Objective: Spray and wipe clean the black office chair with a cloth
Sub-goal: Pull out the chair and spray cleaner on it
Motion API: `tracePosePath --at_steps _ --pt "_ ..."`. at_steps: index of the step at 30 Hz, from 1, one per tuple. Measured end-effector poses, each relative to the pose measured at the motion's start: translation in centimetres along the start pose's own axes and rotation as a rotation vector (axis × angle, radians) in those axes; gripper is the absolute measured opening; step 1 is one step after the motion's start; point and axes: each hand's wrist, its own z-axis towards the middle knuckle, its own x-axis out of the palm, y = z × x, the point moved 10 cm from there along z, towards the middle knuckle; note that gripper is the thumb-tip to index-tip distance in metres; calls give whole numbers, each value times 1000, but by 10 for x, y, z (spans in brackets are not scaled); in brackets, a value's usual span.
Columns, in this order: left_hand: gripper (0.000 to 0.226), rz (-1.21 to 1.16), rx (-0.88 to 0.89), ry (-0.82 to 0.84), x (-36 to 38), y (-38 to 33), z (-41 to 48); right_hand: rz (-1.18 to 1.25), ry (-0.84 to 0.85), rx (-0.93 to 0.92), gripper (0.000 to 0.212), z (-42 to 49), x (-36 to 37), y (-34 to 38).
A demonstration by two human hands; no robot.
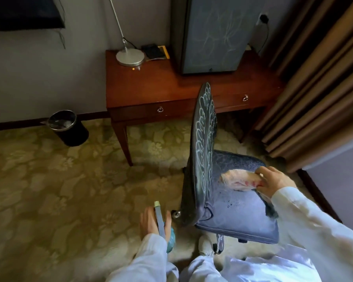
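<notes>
Now, black padded office chair (243, 216) looks sprayed; right hand (273, 183) clutches pale bunched cloth (236, 179) on it, left hand (149, 222) grips grey spray bottle (160, 218); wiping seemingly just starting.

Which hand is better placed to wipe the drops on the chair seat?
Right. The right hand grips the cloth on the seat, near the droplets; the left hand holds the spray bottle, off to the side of the seat.

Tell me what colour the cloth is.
The cloth is pale pinkish-cream with a few red marks, best seen in the head view.
</notes>
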Motion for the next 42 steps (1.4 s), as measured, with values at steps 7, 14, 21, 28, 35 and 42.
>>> tracePosePath --at_steps 7,14,21,28,35,42 --pt "34 173 266 63 -45 -58 58 35 -136 78 43 5 -76 20" --pt "37 74 333 -55 -94 -113 117 89 -227 79 43 34 -135 49" --pt "38 30 378 -105 -105 -152 171 89 -263 75 38 84 -164 74" --pt "37 25 454 -126 -105 -196 216 77 -296 80 36 123 -201 94" --pt "34 15 490 -122 -110 -241 276 39 -292 82 38 153 -230 135" --pt "39 13 579 -22 -115 -280 352 -48 -300 168 40 173 -257 176"
